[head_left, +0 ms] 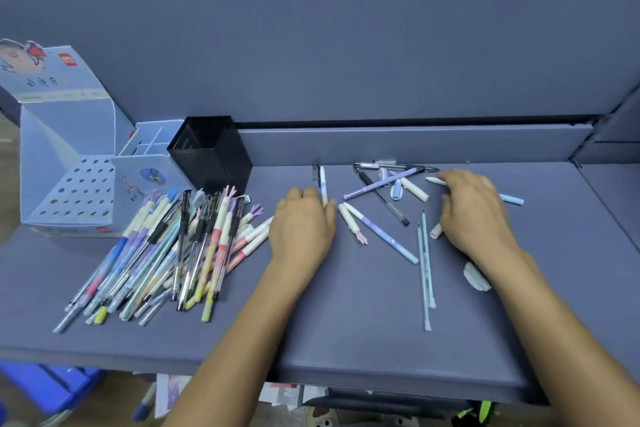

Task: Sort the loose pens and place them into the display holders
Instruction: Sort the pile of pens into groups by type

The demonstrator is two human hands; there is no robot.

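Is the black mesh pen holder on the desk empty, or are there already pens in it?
Seemingly empty: the black mesh pen holder stands upright, no pen rises above its rim; its bottom is hidden.

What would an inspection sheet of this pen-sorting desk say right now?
Surface: grey-blue desk, flat.
Job's things: pen pile at left; scattered pens at right; black mesh holder, blue divided holder and perforated display box at back left, no pens seen in them.
Clutter: loose caps among the scattered pens.
Hands: left hand palm down beside a white pen; right hand over scattered pens, grip unclear.
Cables: nothing seen.
Surroundings: grey partition wall behind; blue crate below the desk.
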